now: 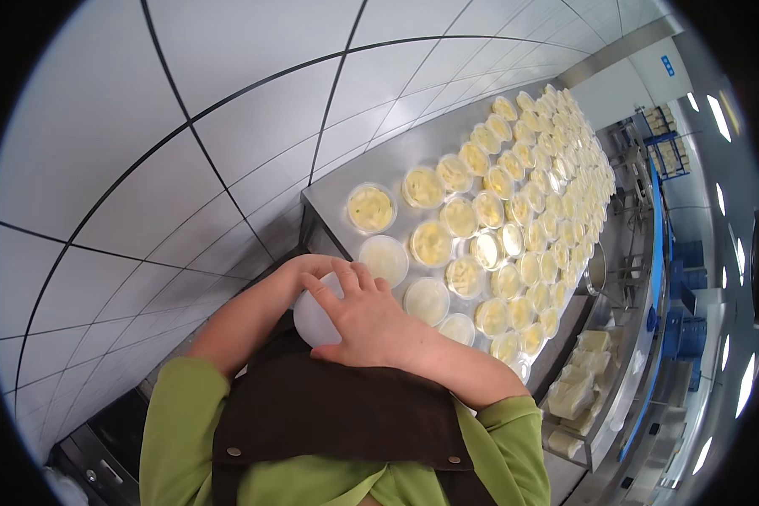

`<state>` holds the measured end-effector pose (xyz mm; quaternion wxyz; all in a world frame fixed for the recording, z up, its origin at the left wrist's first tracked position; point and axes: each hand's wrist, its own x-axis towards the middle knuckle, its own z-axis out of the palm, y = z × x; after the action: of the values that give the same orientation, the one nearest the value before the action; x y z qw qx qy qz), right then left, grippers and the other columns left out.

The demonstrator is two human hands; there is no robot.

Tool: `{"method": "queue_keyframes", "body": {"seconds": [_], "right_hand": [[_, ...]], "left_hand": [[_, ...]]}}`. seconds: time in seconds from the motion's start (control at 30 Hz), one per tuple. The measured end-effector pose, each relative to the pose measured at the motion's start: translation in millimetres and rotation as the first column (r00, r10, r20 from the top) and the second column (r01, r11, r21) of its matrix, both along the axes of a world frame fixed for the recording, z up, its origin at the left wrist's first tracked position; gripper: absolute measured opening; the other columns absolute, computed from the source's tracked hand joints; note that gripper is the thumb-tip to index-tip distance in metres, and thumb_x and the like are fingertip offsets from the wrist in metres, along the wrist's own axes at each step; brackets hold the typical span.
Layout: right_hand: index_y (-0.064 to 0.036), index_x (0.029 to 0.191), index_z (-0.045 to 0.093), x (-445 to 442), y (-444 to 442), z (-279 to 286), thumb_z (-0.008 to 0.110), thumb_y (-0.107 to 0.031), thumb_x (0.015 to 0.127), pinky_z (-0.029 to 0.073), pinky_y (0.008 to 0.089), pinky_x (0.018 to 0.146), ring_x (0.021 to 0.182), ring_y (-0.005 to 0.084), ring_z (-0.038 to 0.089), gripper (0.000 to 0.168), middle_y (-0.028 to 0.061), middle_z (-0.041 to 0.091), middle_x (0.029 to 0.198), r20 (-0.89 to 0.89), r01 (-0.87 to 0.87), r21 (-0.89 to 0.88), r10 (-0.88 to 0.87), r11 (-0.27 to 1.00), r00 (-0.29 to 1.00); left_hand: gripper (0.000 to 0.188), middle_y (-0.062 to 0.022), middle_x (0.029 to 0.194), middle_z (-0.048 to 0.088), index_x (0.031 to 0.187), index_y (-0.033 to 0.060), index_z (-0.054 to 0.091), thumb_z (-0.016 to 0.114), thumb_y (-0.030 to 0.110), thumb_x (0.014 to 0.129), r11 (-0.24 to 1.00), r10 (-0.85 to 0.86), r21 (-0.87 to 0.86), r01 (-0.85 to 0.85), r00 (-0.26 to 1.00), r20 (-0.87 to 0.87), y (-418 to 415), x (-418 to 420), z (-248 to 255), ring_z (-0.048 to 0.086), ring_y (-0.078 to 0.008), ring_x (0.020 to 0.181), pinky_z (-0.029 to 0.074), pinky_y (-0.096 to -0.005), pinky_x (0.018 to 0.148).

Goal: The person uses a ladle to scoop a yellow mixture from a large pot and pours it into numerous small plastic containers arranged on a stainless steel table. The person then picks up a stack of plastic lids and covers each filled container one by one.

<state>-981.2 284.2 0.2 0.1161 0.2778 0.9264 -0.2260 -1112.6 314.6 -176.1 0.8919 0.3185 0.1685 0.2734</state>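
Note:
Close against my apron, my two hands are around a round, translucent white plastic piece (316, 313); whether it is a lid, a tub or a stack of them I cannot tell. My right hand (376, 319) lies across its near right side with the fingers spread. My left hand (316, 264) is at its far left edge, its fingers mostly hidden. Just beyond sit whitish round tubs (384, 260), cloudy on top. One round clear tub (371, 209) with pale yellow contents stands near the corner of the steel table (335, 190).
Rows of similar yellow-filled tubs (490, 209) cover much of the table. A white tiled wall (259, 126) runs along its left. To the right, a steel rack (598, 436) holds wrapped pale blocks (575, 386). Blue crates (683, 329) stand farther off.

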Motion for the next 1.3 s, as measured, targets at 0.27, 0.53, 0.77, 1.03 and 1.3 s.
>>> {"method": "queue_keyframes", "body": {"seconds": [0.27, 0.53, 0.77, 1.03, 1.3], "right_hand": [[-0.011, 0.131, 0.037, 11.1, 24.0, 21.2, 0.074, -0.027, 0.061, 0.039, 0.0420, 0.093, 0.118, 0.0379, 0.038, 0.081, 0.0219, 0.033, 0.128, -0.303, 0.104, -0.275, -0.189, 0.956, 0.934], [-0.012, 0.130, 0.037, 10.8, 142.7, -104.3, 0.070, -0.040, 0.062, 0.035, 0.0492, 0.095, 0.116, 0.0415, 0.037, 0.081, 0.0239, 0.033, 0.127, -0.150, 0.599, 0.100, -0.583, 0.795, 0.799], [-0.017, 0.131, 0.037, -23.3, 163.3, -141.9, 0.067, -0.049, 0.061, 0.035, 0.0521, 0.093, 0.115, 0.0408, 0.038, 0.083, 0.0192, 0.036, 0.128, 0.062, 0.539, 0.236, -0.566, 0.809, 0.822], [-0.018, 0.132, 0.036, -34.8, 168.9, -146.4, 0.067, -0.050, 0.062, 0.037, 0.0530, 0.092, 0.117, 0.0414, 0.039, 0.083, 0.0195, 0.037, 0.128, 0.177, 0.520, 0.262, -0.570, 0.813, 0.802], [-0.017, 0.132, 0.036, -33.2, 166.9, -154.8, 0.065, -0.049, 0.063, 0.039, 0.0504, 0.086, 0.112, 0.0398, 0.041, 0.082, 0.0183, 0.038, 0.127, 0.193, 0.481, 0.293, -0.544, 0.826, 0.816]], "left_hand": [[0.032, -0.0032, 0.090, 0.064, 0.101, 0.0026, 0.063, 0.058, 0.030, 0.084, 0.997, -0.068, -0.036, 0.062, 0.979, -0.191, -10.6, -8.0, -10.4, 0.059, -0.0124, 0.080, 0.047, -0.0290, 0.073], [0.030, -0.0017, 0.080, 0.061, 0.086, 0.0042, 0.063, 0.060, 0.034, 0.085, 1.000, -0.019, 0.005, 0.025, 0.857, -0.516, -24.6, -18.9, 33.8, 0.057, -0.0107, 0.072, 0.047, -0.0276, 0.066], [0.043, -0.0042, 0.086, 0.063, 0.095, 0.0005, 0.065, 0.057, 0.042, 0.085, 0.999, 0.040, 0.050, -0.016, 0.842, -0.538, -36.9, -30.6, 23.1, 0.056, -0.0125, 0.077, 0.045, -0.0300, 0.071], [0.042, -0.0012, 0.079, 0.061, 0.087, 0.0012, 0.065, 0.056, 0.042, 0.086, 0.999, 0.054, 0.020, -0.050, 0.873, -0.485, -35.8, -31.6, 19.4, 0.053, -0.0106, 0.071, 0.044, -0.0289, 0.068], [0.030, -0.0022, 0.083, 0.062, 0.091, 0.0012, 0.063, 0.055, 0.030, 0.088, 1.000, 0.007, 0.005, -0.005, 0.834, -0.551, -28.7, -32.1, 23.7, 0.057, -0.0101, 0.075, 0.047, -0.0270, 0.068]]}}
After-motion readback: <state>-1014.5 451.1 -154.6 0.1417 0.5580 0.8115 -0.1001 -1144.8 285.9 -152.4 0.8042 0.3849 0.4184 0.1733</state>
